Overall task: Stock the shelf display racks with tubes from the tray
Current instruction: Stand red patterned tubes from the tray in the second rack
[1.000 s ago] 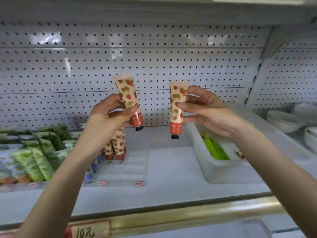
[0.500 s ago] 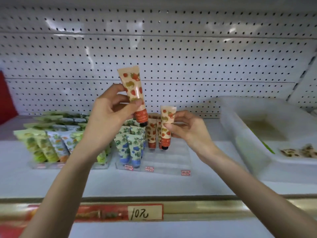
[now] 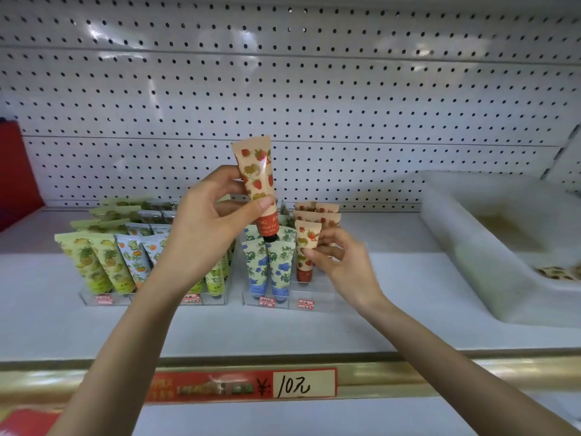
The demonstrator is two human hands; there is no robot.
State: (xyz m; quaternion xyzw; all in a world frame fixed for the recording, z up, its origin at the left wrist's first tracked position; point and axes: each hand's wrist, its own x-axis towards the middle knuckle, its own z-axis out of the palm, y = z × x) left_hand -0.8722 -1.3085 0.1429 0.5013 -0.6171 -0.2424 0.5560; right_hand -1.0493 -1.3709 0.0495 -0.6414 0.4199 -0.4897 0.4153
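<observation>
My left hand (image 3: 204, 240) holds a peach strawberry-print tube (image 3: 256, 171) upright, cap down, above the racks, pinched between thumb and fingers. My right hand (image 3: 342, 265) pinches a second strawberry tube (image 3: 309, 234) that stands cap down in the front right slot of the clear right rack (image 3: 314, 305). Behind it stand more strawberry tubes (image 3: 317, 214). Blue-flower tubes (image 3: 270, 269) fill the slots to its left. The white tray (image 3: 471, 262) sits on the shelf at the right, with a few peach tubes (image 3: 556, 273) lying in it.
A second clear rack (image 3: 94, 300) at the left holds green, orange-flower and yellow tubes. White pegboard (image 3: 314, 105) backs the shelf. A gold shelf edge carries a red price label (image 3: 242, 385). A red panel (image 3: 15, 171) stands at the far left.
My view swung left from the tray to the racks. My right hand lowered its strawberry tube into the right rack's front slot. My left hand kept its tube raised.
</observation>
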